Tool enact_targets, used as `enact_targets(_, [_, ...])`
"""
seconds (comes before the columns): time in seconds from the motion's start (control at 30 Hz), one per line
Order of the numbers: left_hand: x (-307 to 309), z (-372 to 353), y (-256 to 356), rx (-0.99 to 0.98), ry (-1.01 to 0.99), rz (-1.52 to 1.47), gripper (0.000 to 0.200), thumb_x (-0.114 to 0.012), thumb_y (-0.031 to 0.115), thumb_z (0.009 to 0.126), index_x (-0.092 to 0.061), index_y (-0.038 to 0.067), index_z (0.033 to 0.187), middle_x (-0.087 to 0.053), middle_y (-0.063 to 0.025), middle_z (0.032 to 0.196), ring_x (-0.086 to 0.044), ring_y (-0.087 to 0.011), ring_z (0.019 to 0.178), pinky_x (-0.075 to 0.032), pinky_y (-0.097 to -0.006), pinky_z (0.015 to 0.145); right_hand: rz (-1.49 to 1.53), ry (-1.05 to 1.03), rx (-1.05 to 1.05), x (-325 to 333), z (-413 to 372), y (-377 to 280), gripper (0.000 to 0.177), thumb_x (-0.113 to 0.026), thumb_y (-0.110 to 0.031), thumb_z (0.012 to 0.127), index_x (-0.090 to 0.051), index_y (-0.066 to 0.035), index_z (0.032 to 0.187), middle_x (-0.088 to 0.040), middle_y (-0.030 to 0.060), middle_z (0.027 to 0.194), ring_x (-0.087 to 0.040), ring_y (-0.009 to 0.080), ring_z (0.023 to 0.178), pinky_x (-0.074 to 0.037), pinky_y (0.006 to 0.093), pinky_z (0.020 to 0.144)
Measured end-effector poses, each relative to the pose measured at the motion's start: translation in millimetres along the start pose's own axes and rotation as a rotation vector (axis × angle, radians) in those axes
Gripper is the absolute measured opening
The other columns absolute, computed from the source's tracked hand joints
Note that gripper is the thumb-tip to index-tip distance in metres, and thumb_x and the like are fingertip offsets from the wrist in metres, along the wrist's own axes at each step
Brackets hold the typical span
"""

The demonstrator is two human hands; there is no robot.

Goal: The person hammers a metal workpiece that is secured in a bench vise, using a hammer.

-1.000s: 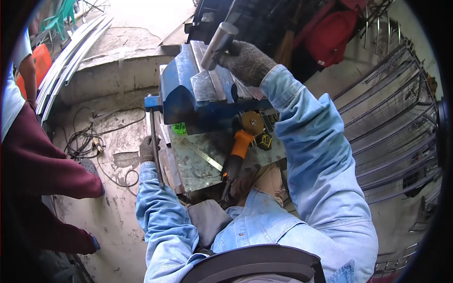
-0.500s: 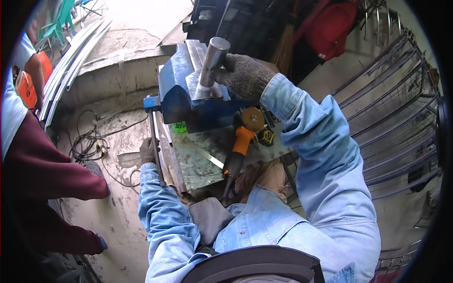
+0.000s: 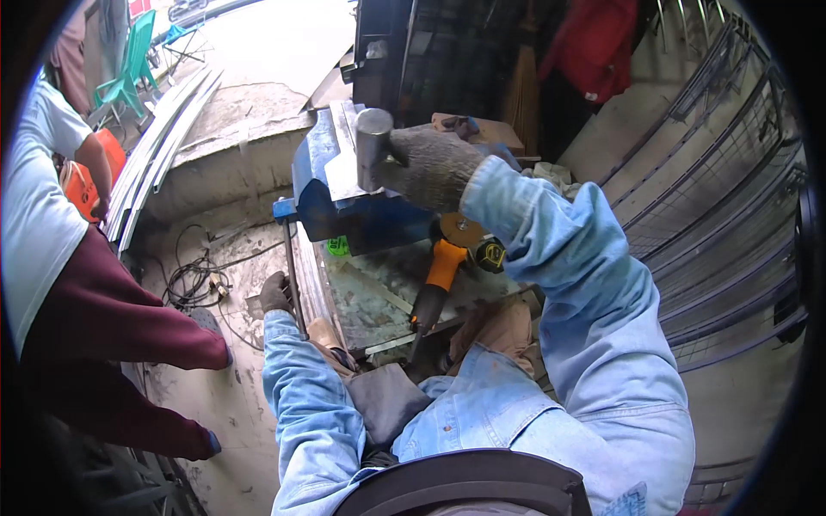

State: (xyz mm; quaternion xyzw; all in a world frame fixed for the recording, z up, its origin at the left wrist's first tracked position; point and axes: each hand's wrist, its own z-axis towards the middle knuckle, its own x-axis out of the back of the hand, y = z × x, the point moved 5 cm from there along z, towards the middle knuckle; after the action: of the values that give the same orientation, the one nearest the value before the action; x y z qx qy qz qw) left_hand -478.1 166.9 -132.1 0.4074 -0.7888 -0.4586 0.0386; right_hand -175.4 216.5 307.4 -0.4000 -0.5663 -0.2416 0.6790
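Observation:
My right hand point(image 3: 434, 168), in a dark knit glove, is closed on a hammer. Its thick cylindrical steel head point(image 3: 373, 148) stands upright over a pale metal piece point(image 3: 344, 176) on the blue vise point(image 3: 318, 150); the glove hides any handle, and whether head and piece touch cannot be told. Lower left, my gloved left hand point(image 3: 276, 294) is curled against the long rod handle point(image 3: 293, 275) of the vise, its fingertips hidden. An angle grinder point(image 3: 443, 267) with an orange body and brown disc lies on the worktable point(image 3: 366, 297) in front of the vise.
A tape measure point(image 3: 490, 255) sits beside the grinder disc. Someone in maroon trousers point(image 3: 120, 301) stands at the left. A coiled cable point(image 3: 191, 284) lies on the floor near long metal strips point(image 3: 168, 138). Metal grilles point(image 3: 714, 224) lean along the right.
My right hand and the hammer have shifted left across the vise, with the head now more upright. My left hand stays by the rod handle. The camera view has tilted slightly.

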Motion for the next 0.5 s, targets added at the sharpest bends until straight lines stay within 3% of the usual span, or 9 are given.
enact_targets(0.13, [22.2,-46.4,77.1,-0.204,-0.074,-0.363,0.016,-0.060,0.018,0.090,-0.054,0.013,0.077,-0.054,0.0005,0.065,-0.051,-0.0129,0.051,-0.043,-0.0253,0.047,0.482,0.162,0.096,18.6,-63.4,25.7,0.028,-0.064,-0.022,0.093,-0.064,-0.003,0.113,-0.070,0.0116,0.101,-0.065,0.0191,0.096,-0.050,0.0329,0.085])
enact_targets(0.2, [28.1,-59.0,122.9,-0.327,-0.312,-0.337,0.018,-0.063,0.019,0.089,-0.057,0.011,0.074,-0.050,0.0011,0.061,-0.042,-0.0112,0.048,-0.033,-0.0244,0.044,0.585,0.267,0.071,-5.4,-101.0,62.4,0.027,-0.064,-0.024,0.092,-0.066,-0.005,0.111,-0.069,0.0144,0.099,-0.066,0.0251,0.093,-0.051,0.0351,0.084])
enact_targets(0.23, [33.9,-65.7,138.2,-0.341,-0.100,-0.293,0.018,-0.061,0.017,0.090,-0.059,0.009,0.074,-0.050,0.0008,0.059,-0.043,-0.0108,0.049,-0.033,-0.0251,0.044,0.660,0.381,0.043,-20.4,-122.8,85.9,0.026,-0.064,-0.025,0.091,-0.067,-0.007,0.109,-0.069,0.0173,0.097,-0.066,0.0310,0.090,-0.051,0.0374,0.083])
enact_targets(0.27, [33.9,-76.6,159.2,-0.449,-0.273,-0.218,0.015,-0.060,0.018,0.092,-0.062,0.009,0.080,-0.054,-0.0006,0.062,-0.048,-0.0112,0.051,-0.036,-0.0242,0.045,0.665,0.390,-0.012,-35.9,-143.7,105.8,0.026,-0.064,-0.025,0.091,-0.067,-0.007,0.109,-0.069,0.0173,0.097,-0.066,0.0310,0.090,-0.051,0.0374,0.083])
enact_targets(0.33, [45.3,-98.0,175.8,-0.567,-0.051,-0.116,0.018,-0.059,0.019,0.096,-0.064,0.006,0.107,-0.066,-0.0067,0.086,-0.063,-0.0163,0.071,-0.056,-0.0305,0.066,0.485,0.368,-0.293,-75.4,-188.7,158.0,0.031,-0.066,-0.027,0.090,-0.066,-0.004,0.110,-0.069,0.0149,0.094,-0.066,0.0275,0.089,-0.050,0.0371,0.084])
enact_targets(0.37, [48.6,-112.9,177.2,-0.590,-0.073,-0.008,0.022,-0.059,0.018,0.096,-0.063,0.005,0.114,-0.068,-0.0083,0.094,-0.065,-0.0190,0.078,-0.058,-0.0346,0.075,0.363,0.580,-0.279,-107.1,-214.7,190.7,0.033,-0.067,-0.029,0.089,-0.064,-0.002,0.107,-0.068,0.0121,0.087,-0.066,0.0211,0.081,-0.054,0.0358,0.072])
enact_targets(0.4, [52.3,-118.4,172.1,-0.575,-0.053,0.031,0.022,-0.059,0.018,0.097,-0.062,0.006,0.114,-0.068,-0.0075,0.094,-0.065,-0.0179,0.077,-0.057,-0.0320,0.072,0.365,0.586,-0.324,-117.1,-241.7,198.3,0.033,-0.067,-0.029,0.089,-0.064,-0.002,0.107,-0.068,0.0121,0.087,-0.066,0.0211,0.081,-0.054,0.0358,0.072])
enact_targets(0.47, [61.3,-120.7,146.7,-0.564,-0.173,0.152,0.021,-0.060,0.020,0.096,-0.062,0.006,0.113,-0.067,-0.0061,0.092,-0.064,-0.0155,0.075,-0.056,-0.0276,0.067,1.086,0.339,-0.974,-164.4,-284.9,225.5,0.034,-0.069,-0.029,0.087,-0.062,-0.003,0.106,-0.063,0.0077,0.078,-0.063,0.0169,0.063,-0.053,0.0338,0.052])
enact_targets(0.5, [72.3,-109.5,125.0,-0.505,-0.159,0.153,0.020,-0.062,0.021,0.095,-0.064,0.008,0.111,-0.067,-0.0047,0.092,-0.063,-0.0152,0.072,-0.055,-0.0286,0.063,1.105,0.343,-0.981,-186.3,-300.5,237.8,0.034,-0.069,-0.029,0.087,-0.062,-0.003,0.106,-0.063,0.0077,0.078,-0.063,0.0169,0.063,-0.053,0.0338,0.052])
